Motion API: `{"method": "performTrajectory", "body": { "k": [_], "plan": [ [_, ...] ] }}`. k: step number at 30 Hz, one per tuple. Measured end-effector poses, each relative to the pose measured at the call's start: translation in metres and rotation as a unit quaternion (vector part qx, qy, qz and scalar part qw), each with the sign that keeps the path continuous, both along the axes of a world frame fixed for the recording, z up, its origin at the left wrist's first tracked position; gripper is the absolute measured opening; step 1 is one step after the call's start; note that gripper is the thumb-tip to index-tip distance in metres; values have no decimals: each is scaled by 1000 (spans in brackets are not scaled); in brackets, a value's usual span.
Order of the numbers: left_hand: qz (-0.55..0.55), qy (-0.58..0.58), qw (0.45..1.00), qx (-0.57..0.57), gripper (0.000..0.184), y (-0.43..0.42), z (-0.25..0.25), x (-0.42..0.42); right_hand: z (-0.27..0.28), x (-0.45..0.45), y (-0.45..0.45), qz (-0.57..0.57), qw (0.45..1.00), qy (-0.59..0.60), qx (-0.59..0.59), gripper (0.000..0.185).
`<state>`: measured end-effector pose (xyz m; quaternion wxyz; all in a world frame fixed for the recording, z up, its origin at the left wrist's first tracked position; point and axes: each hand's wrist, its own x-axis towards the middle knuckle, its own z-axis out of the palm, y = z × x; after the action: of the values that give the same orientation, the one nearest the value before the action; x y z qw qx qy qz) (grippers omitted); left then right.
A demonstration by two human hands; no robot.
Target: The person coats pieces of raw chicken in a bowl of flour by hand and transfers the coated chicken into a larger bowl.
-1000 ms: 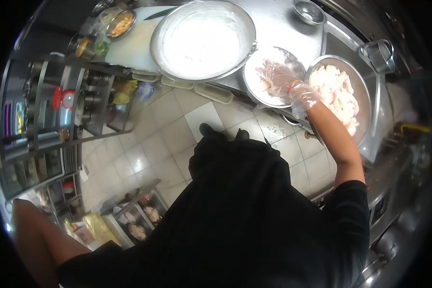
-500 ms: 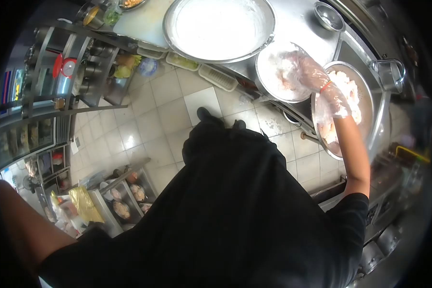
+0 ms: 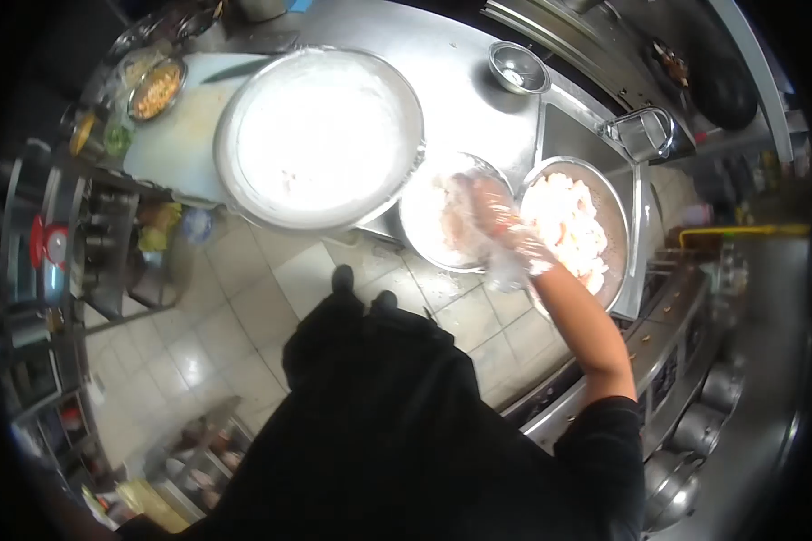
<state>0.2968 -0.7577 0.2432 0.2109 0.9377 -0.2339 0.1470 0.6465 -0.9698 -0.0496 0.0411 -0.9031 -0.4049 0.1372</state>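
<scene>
My right hand (image 3: 493, 215), in a thin clear glove, is down inside the smaller bowl (image 3: 419, 242), among the pale, white-dusted pieces (image 3: 454, 221) there; the spot is blurred, and I cannot tell whether my fingers are spread or pinching one. My left hand is out of view, so I cannot tell how it stands. The smaller bowl sits tight for room: the wide basin (image 3: 254, 200) of white powder (image 3: 320, 126) comes right up to its left side, and the bowl (image 3: 610, 216) of pinkish raw pieces (image 3: 564, 221) is just beside it on the right, my forearm crossing that one's near rim. In this view the smaller bowl's near rim reaches past the counter's front edge, with floor tiles (image 3: 235, 279) showing below. Beyond it, a stretch of shiny counter (image 3: 460, 86) opens toward the back, giving way between the wide basin and a small steel bowl (image 3: 519, 68). On the far right, the raised metal edge of the sink (image 3: 641, 230) bounds the space, and a metal jug (image 3: 645, 133) stands near its corner. Left of the wide basin, the cutting board (image 3: 189, 144) runs under its rim.
</scene>
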Motion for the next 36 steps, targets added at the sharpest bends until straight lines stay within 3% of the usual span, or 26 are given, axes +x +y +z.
{"method": "performTrajectory", "body": {
  "k": [2,4,6,7,10,11,14,16,17,18,19,21,24,26,28,29,30,31,33,35,36],
  "plan": [
    [-9,11,1000,3,52,21,-5,5,18,-1,-3,127,986,43,102,28],
    [-24,13,1000,5,52,44,-6,10,51,-9,5,246,966,2,79,48],
    [-39,17,999,2,53,66,-7,15,59,-15,5,44,972,210,95,63],
    [-47,20,999,1,53,75,-7,19,41,-17,4,77,991,97,43,69],
    [-56,25,998,0,53,93,-8,26,-24,-39,14,43,997,44,37,65],
    [-52,27,998,-3,53,93,-11,27,-28,-41,22,-11,999,-7,-35,51],
    [-60,30,998,-12,53,98,-23,38,-20,-34,16,-47,998,33,25,37],
    [-70,33,997,-12,53,100,-27,47,20,-35,29,-263,959,96,-42,32],
    [-74,35,997,-9,53,101,-27,50,1,-28,6,-132,989,-57,14,34],
    [-77,40,996,-14,53,102,-25,53,-22,-31,-16,12,978,-198,69,40],
    [-81,43,996,-14,53,104,-21,58,3,-40,-8,14,980,-185,72,40],
    [-81,50,995,-13,54,105,-17,63,56,-42,6,-21,984,87,152,54],
    [-75,73,994,-19,54,106,-20,69,25,-23,-8,-49,989,58,128,61],
    [-71,96,992,-27,54,108,-24,74,-5,-28,2,-4,992,-48,118,65],
    [-51,180,981,-55,54,112,-43,77,-11,-36,22,-107,993,39,38,64],
    [-30,250,965,-77,54,116,-62,76,3,-38,29,-166,979,111,42,59],
    [11,364,923,-120,54,121,-100,71,5,-37,28,-170,978,111,39,59],
    [73,497,846,-177,58,128,-151,59,5,-37,28,-175,977,112,46,57],
    [206,531,778,-266,53,149,-278,23,-1,-29,22,-168,978,112,46,56],
    [369,495,780,-102,47,157,-363,-12,-15,-15,1,-85,991,10,101,64],
    [353,495,790,-79,42,169,-428,-51,1,-18,9,-79,992,11,96,64]
  ]
}}
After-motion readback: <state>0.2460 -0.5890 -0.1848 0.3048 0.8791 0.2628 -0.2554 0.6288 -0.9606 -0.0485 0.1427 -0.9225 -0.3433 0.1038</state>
